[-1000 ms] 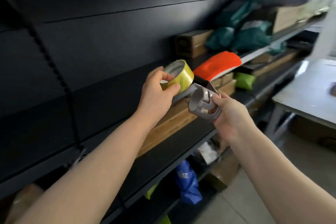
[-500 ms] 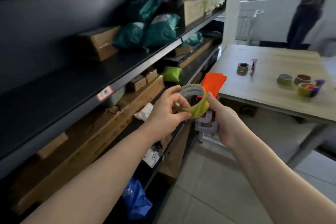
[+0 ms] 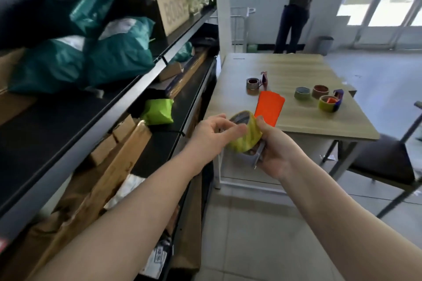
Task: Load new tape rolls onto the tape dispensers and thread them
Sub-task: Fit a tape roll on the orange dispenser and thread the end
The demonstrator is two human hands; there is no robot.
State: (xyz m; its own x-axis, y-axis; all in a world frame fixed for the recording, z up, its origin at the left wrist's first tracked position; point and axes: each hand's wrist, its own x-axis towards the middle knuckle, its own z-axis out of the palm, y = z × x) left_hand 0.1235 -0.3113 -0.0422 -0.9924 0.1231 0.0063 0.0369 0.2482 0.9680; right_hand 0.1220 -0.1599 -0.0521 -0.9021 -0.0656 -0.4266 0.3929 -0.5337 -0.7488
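Both hands [image 3: 214,137] now pressing roll [image 3: 245,134] onto dispenser [image 3: 269,107]

A person's left hand [image 3: 213,136] and right hand [image 3: 277,149] hold a yellow-green tape roll [image 3: 247,134] against a grey dispenser [image 3: 257,158] with an orange handle [image 3: 269,107]. The left fingers curl over the roll; the right hand grips the dispenser from below. Beyond them stands a wooden table [image 3: 296,118] carrying more tape rolls [image 3: 302,93] and a purple dispenser [image 3: 338,97]. Dark shelves [image 3: 141,80] with green bags [image 3: 114,52] run along the left. Another person [image 3: 294,7] stands behind the table.
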